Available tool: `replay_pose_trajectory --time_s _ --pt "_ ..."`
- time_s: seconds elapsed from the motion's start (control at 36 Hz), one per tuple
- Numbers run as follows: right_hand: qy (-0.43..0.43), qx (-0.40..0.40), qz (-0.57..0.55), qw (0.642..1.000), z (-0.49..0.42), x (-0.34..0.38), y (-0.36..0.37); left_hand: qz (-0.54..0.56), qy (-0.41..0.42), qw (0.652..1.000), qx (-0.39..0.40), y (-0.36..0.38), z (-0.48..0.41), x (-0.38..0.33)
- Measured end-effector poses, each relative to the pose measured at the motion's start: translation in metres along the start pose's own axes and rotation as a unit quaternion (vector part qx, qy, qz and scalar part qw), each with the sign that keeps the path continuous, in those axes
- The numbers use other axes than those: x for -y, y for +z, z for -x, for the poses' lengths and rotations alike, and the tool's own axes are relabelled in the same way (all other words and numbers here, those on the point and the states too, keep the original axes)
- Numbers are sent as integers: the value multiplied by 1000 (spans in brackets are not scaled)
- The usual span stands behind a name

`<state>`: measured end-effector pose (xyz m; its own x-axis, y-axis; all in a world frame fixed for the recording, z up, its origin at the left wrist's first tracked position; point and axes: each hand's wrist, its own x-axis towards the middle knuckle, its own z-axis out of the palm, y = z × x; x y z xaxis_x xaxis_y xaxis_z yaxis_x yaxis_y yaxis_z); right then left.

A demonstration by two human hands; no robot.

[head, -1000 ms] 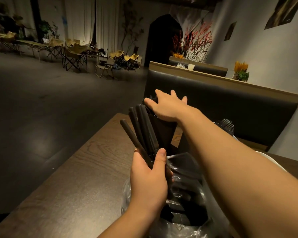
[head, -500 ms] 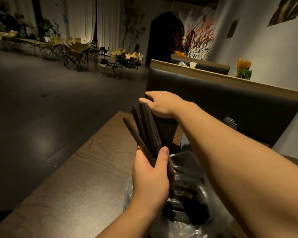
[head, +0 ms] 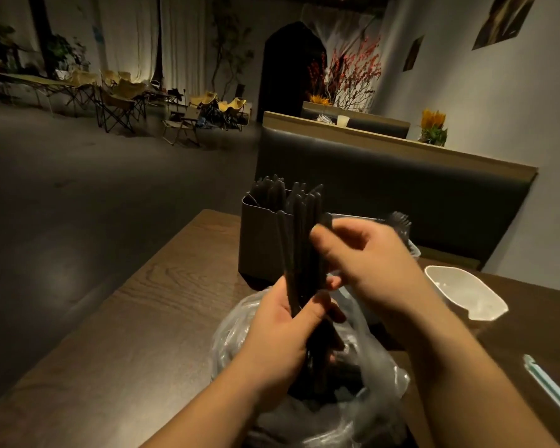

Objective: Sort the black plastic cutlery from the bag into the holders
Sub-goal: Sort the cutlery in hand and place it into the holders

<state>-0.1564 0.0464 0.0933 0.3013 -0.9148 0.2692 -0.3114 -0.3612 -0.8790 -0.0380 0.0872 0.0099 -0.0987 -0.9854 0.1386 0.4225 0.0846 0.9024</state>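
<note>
I count two hands, one bag and one holder that shows whole. The left hand (head: pixel 282 321) is clenched round a bundle of slim black plastic cutlery (head: pixel 304 250). I make out at least four handles, but they overlap in the dark and I cannot settle the number. Their long axis runs near upright, handle ends up, lower ends down in the one crumpled clear plastic bag (head: pixel 379 392) beneath that hand. The right hand (head: pixel 372 263), just right of the bundle and blurred, pinches one handle near its top between thumb and curled fingers. Just beyond both hands stands one dark square holder (head: pixel 257 244) packed with upright black handles. Past the right knuckles one set of black fork tines (head: pixel 398 218) shows. Right of that hand lie one white tray (head: pixel 466 295) and one pale green strip (head: pixel 550 392) on the brown wooden table (head: pixel 143 318)
</note>
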Motion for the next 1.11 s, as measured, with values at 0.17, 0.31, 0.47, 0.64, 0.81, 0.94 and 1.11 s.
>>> replay_pose_trajectory --time_s 0.17,0.31,0.47,0.64,0.81,0.94,1.11 --pt "14 0 -93 996 4 -14 -10 53 -26 998 10 5 3 -1" --pt "35 -5 -174 984 2 -19 -11 70 -23 997 -9 4 0 2" --pt "59 -20 -234 970 -1 -27 -7 77 -30 996 -26 2 -1 2" --pt "50 -28 -197 979 -4 -32 -5 82 -29 996 -22 2 -1 2" --pt "41 -31 -186 981 -3 -34 -5 87 -28 996 -18 2 -2 3" --pt "28 -34 -159 986 -4 -39 -5 65 -20 998 -20 4 -1 4" --pt "81 -17 -113 990 -11 -35 -13 -2 -25 999 -39 0 -3 8"
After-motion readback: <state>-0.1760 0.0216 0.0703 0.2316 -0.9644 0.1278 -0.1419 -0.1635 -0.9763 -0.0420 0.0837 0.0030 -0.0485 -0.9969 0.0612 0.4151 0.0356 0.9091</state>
